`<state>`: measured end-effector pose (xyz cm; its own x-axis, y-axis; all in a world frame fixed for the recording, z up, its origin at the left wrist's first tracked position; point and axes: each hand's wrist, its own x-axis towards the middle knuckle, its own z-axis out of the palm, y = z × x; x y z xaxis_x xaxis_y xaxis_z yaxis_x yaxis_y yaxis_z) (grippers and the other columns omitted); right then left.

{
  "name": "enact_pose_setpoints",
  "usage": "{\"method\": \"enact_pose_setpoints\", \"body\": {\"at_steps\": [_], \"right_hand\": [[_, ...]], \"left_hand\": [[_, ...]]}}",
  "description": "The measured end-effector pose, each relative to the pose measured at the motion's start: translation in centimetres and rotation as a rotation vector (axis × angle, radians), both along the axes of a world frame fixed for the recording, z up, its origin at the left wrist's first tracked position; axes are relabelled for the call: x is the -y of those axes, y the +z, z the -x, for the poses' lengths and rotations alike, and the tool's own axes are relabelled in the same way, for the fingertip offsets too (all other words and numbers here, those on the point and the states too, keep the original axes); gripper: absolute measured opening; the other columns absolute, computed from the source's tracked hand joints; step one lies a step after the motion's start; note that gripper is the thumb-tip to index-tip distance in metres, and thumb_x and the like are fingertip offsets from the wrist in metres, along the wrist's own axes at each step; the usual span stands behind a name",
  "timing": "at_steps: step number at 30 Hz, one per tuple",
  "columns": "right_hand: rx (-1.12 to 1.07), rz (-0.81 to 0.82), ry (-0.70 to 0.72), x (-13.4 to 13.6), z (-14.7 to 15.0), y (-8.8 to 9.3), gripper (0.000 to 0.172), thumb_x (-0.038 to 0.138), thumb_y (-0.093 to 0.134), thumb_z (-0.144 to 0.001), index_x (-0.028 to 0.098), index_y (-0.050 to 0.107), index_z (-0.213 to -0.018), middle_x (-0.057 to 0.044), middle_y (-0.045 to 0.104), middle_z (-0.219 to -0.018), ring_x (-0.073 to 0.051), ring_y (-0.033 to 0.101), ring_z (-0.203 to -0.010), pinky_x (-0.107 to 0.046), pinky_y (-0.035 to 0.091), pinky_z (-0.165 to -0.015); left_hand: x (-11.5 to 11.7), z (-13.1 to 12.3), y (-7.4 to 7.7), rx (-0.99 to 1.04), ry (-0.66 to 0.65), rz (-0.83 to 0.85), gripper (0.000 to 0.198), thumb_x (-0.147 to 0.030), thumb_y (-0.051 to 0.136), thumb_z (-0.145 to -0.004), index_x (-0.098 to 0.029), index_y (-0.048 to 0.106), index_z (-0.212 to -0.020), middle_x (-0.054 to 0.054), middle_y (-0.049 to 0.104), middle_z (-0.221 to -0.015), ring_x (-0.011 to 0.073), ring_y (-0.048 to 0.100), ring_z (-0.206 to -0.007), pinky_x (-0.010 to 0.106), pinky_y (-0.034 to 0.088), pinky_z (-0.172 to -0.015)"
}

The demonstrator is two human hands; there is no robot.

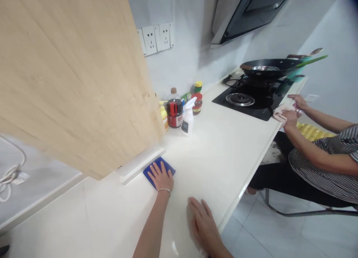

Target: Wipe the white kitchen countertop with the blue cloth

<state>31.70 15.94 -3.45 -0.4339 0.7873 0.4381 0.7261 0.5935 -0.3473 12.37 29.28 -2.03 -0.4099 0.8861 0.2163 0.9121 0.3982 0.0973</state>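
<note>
My left hand (162,176) lies flat on a blue cloth (168,167), its fingers spread, with a bracelet at the wrist. The cloth rests on the white countertop (212,150), close to a low white ledge at the foot of the wooden cabinet. To the right, my right hand (203,222) is on the counter near its front edge, fingers stretched out and holding nothing. A white spray bottle (188,120) stands farther back on the counter, beside a large bottle of dark liquid (174,110).
A wooden cabinet (78,71) fills the upper left. Jars and a yellow bottle (163,115) stand against the wall. At the right, a black wok (268,68) sits on the cooktop (248,96). A seated person in a striped shirt holds a pale cloth (280,113) at the counter edge.
</note>
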Motion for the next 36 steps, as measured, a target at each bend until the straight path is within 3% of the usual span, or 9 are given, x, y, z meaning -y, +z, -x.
{"method": "enact_pose_setpoints", "body": {"at_steps": [5, 10, 13, 16, 21, 24, 28, 31, 36], "right_hand": [[0.025, -0.011, 0.008, -0.1, 0.0, 0.2, 0.061, 0.0, 0.039, -0.081, 0.014, 0.042, -0.139, -0.011, 0.051, -0.143, -0.021, 0.04, -0.138, -0.051, 0.032, -0.116], [0.05, 0.004, 0.015, -0.2, -0.1, 0.6, 0.063, 0.0, 0.039, -0.079, 0.012, 0.04, -0.141, -0.012, 0.05, -0.144, -0.022, 0.037, -0.14, -0.053, 0.03, -0.116], [0.019, 0.035, 0.024, -0.2, -0.4, 0.9, 0.063, 0.001, 0.039, -0.08, 0.013, 0.039, -0.142, -0.012, 0.051, -0.143, -0.022, 0.037, -0.14, -0.053, 0.029, -0.117], [-0.013, 0.064, 0.041, -0.2, -0.7, 1.1, 0.061, 0.001, 0.038, -0.082, 0.013, 0.038, -0.143, -0.013, 0.051, -0.143, -0.022, 0.037, -0.14, -0.054, 0.026, -0.117], [-0.101, 0.107, 0.096, 0.0, -0.9, 1.1, 0.055, 0.003, 0.04, -0.082, 0.013, 0.046, -0.136, -0.016, 0.05, -0.143, -0.024, 0.036, -0.14, -0.056, 0.023, -0.118], [-0.255, 0.146, 0.173, -0.1, -2.0, 1.1, 0.043, 0.007, 0.04, -0.084, 0.019, 0.058, -0.121, -0.01, 0.062, -0.13, -0.022, 0.049, -0.131, -0.056, 0.025, -0.117], [-0.483, 0.245, 0.12, -0.9, -4.8, 1.1, 0.031, 0.015, 0.038, -0.09, 0.022, 0.064, -0.105, -0.004, 0.071, -0.107, -0.018, 0.064, -0.105, -0.043, 0.048, -0.101], [-0.509, 0.311, 0.044, -2.3, -6.2, 1.1, 0.031, 0.017, 0.036, -0.091, 0.021, 0.065, -0.101, -0.005, 0.07, -0.105, -0.018, 0.065, -0.099, -0.035, 0.054, -0.086], [-0.453, 0.346, 0.082, -3.7, -5.9, 0.6, 0.027, 0.019, 0.042, -0.089, 0.022, 0.068, -0.097, -0.004, 0.071, -0.103, -0.019, 0.064, -0.089, -0.036, 0.052, -0.083]], "left_hand": [[-3.5, -2.6, -0.2, 0.056, -0.174, 0.018, 0.064, -0.045, 0.038, -0.091, -0.02, 0.031, -0.15, 0.016, 0.023, -0.161, 0.0381, 0.014, -0.149, 0.064, 0.008, -0.119], [-6.9, -4.9, 0.6, 0.12, -0.304, 0.05, 0.064, -0.045, 0.037, -0.091, -0.022, 0.031, -0.15, 0.014, 0.023, -0.162, 0.0371, 0.014, -0.149, 0.063, 0.009, -0.119], [-7.2, -4.8, 1.3, 0.138, -0.375, 0.073, 0.063, -0.045, 0.036, -0.092, -0.021, 0.033, -0.15, 0.014, 0.022, -0.162, 0.0364, 0.013, -0.149, 0.062, 0.009, -0.12], [-5.5, -3.8, 1.6, 0.144, -0.468, 0.115, 0.063, -0.047, 0.036, -0.092, -0.024, 0.031, -0.15, 0.01, 0.02, -0.163, 0.0335, 0.011, -0.15, 0.059, 0.008, -0.121], [1.4, -2.6, 1.6, 0.125, -0.508, 0.121, 0.064, -0.046, 0.039, -0.092, -0.025, 0.027, -0.152, 0.01, 0.017, -0.164, 0.0324, 0.009, -0.151, 0.059, 0.01, -0.121], [7.2, -2.6, 1.5, 0.086, -0.513, 0.097, 0.067, -0.044, 0.043, -0.091, -0.026, 0.023, -0.153, 0.01, 0.015, -0.164, 0.032, 0.01, -0.151, 0.059, 0.013, -0.121], [15.5, -3.3, 1.8, 0.038, -0.479, 0.097, 0.072, -0.042, 0.048, -0.089, -0.027, 0.02, -0.153, 0.009, 0.014, -0.164, 0.0325, 0.011, -0.15, 0.059, 0.016, -0.12], [21.2, -3.9, 2.3, 0.025, -0.429, 0.142, 0.073, -0.04, 0.05, -0.088, -0.027, 0.02, -0.153, 0.011, 0.015, -0.164, 0.0333, 0.012, -0.15, 0.059, 0.02, -0.119], [30.4, -2.7, 2.8, -0.003, -0.299, 0.269, 0.07, -0.034, 0.051, -0.087, -0.031, 0.024, -0.152, 0.009, 0.022, -0.162, 0.0309, 0.017, -0.149, 0.056, 0.027, -0.118]]}}
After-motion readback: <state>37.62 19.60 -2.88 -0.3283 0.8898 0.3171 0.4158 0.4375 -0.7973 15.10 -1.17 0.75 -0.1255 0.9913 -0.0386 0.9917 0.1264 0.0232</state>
